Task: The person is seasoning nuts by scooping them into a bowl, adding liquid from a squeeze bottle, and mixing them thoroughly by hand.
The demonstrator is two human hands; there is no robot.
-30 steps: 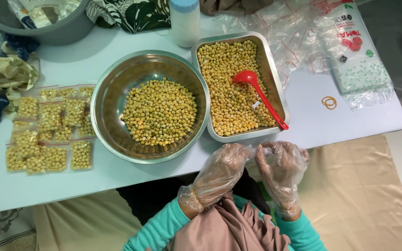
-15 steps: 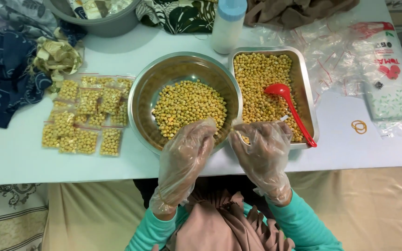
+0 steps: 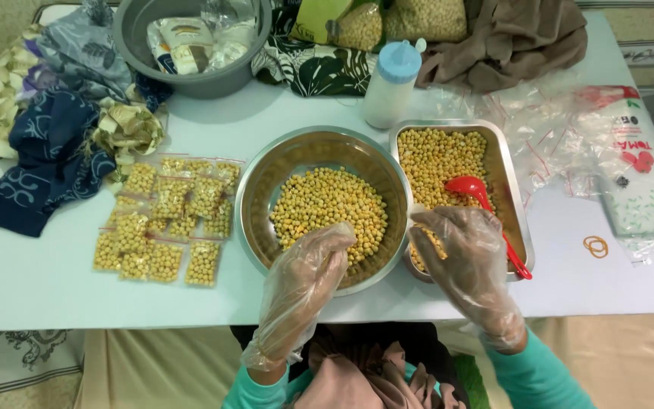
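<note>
Yellow chickpeas (image 3: 329, 212) fill the bottom of a round steel bowl (image 3: 266, 182) at the middle of a white table (image 3: 39, 280), seen from above by the person seated at its near edge. Both hands wear loose clear plastic gloves. The left hand (image 3: 304, 284) reaches over the bowl's near rim, its fingers (image 3: 334, 236) curled loosely together with the tips just above the chickpeas; whether they grip anything cannot be told. The right hand (image 3: 467, 254) hovers over the near left corner of a rectangular steel tray (image 3: 512, 189), just beside the bowl on its right, and this tray also holds chickpeas. Its fingers are bent and slightly spread, closed on nothing that can be seen. A red plastic scoop (image 3: 469, 188) lies in the tray just beyond the right hand, its handle running toward the tray's near right corner. Left of the bowl, small clear bags filled with chickpeas (image 3: 164, 227) lie flat in rows. Beyond the bowl stands a white bottle with a pale blue cap (image 3: 391, 87), and a grey basin (image 3: 191, 76) sits at the far left. Empty clear bags (image 3: 546, 136) are heaped right of the tray, and an orange rubber band (image 3: 596, 246) lies on the table near them
</note>
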